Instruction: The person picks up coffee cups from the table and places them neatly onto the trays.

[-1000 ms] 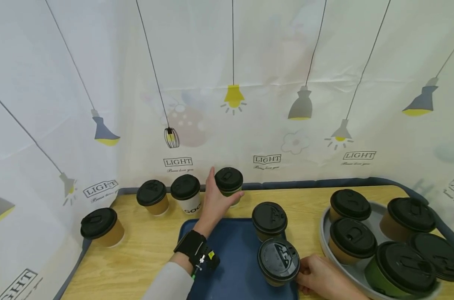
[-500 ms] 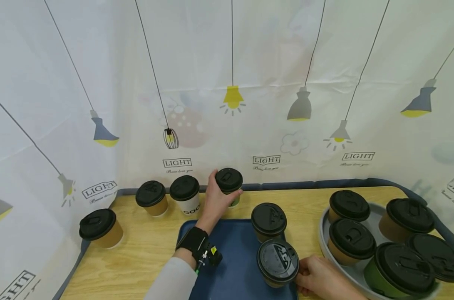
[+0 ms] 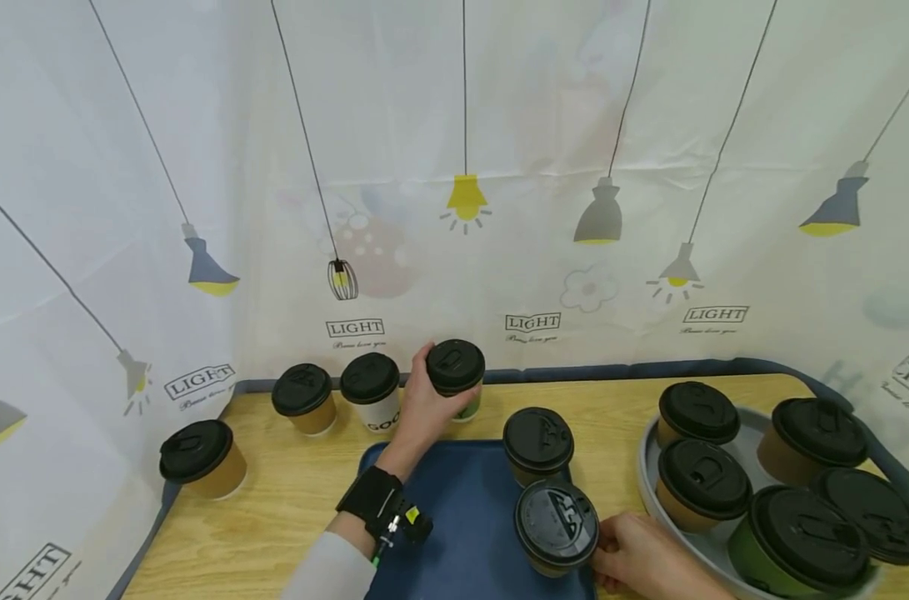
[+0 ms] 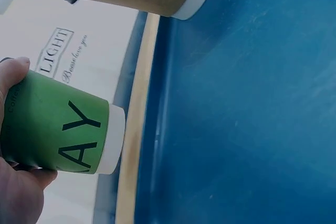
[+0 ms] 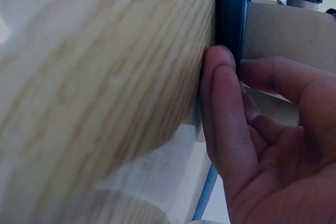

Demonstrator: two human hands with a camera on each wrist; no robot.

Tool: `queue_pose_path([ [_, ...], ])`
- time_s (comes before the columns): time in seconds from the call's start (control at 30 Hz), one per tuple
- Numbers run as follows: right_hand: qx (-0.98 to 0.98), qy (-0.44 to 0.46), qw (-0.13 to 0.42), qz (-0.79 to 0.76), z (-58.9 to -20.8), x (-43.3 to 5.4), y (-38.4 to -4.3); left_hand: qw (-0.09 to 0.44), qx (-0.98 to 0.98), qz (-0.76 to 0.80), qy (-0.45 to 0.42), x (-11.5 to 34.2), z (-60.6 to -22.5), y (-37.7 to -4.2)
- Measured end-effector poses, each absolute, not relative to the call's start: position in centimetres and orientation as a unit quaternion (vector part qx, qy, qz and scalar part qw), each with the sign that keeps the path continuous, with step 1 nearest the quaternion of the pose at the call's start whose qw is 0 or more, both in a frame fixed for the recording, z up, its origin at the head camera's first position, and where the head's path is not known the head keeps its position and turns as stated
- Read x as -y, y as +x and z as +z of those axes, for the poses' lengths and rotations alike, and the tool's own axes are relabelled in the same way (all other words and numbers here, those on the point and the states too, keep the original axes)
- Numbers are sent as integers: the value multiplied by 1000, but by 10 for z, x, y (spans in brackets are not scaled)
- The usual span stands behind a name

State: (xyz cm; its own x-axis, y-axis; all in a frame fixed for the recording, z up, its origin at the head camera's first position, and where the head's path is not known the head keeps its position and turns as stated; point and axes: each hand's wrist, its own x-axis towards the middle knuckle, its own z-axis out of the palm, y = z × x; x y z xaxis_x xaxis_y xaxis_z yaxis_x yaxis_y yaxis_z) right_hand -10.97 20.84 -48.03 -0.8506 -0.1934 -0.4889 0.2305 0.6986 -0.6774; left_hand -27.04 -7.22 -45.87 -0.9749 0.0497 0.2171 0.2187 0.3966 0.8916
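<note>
My left hand (image 3: pixel 422 412) grips a green paper cup (image 4: pixel 58 124) with a black lid (image 3: pixel 456 367), fingers and thumb round its upper part. This cup is behind the far edge of a blue tray (image 3: pixel 461 500), and dark letters show on its side in the left wrist view. My right hand (image 3: pixel 645 554) pinches the tray's right edge (image 5: pixel 231 19) between thumb and fingers. Two black-lidded brown cups, a rear one (image 3: pixel 538 442) and a front one (image 3: pixel 556 527), stand at the tray's right side, the front one close to the right fingertips.
Left of the green cup stand a white lidded cup (image 3: pixel 372 392) and two brown ones, one near (image 3: pixel 304 400) and one farther left (image 3: pixel 207 458). A round grey tray (image 3: pixel 649 475) with several lidded cups is at the right. A printed cloth (image 3: pixel 529 275) hangs behind the wooden table (image 3: pixel 274 517).
My left fingers have closed round the green cup, and its lid has shifted slightly nearer. The left wrist has moved a little left. My right hand keeps its place on the tray edge.
</note>
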Motion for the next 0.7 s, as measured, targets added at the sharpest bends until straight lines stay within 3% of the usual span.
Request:
queue_pose_path([
  [0.7,-873,23,285,-396,-480,-206,-112,35,810,-564,-159,103,-439,-219],
])
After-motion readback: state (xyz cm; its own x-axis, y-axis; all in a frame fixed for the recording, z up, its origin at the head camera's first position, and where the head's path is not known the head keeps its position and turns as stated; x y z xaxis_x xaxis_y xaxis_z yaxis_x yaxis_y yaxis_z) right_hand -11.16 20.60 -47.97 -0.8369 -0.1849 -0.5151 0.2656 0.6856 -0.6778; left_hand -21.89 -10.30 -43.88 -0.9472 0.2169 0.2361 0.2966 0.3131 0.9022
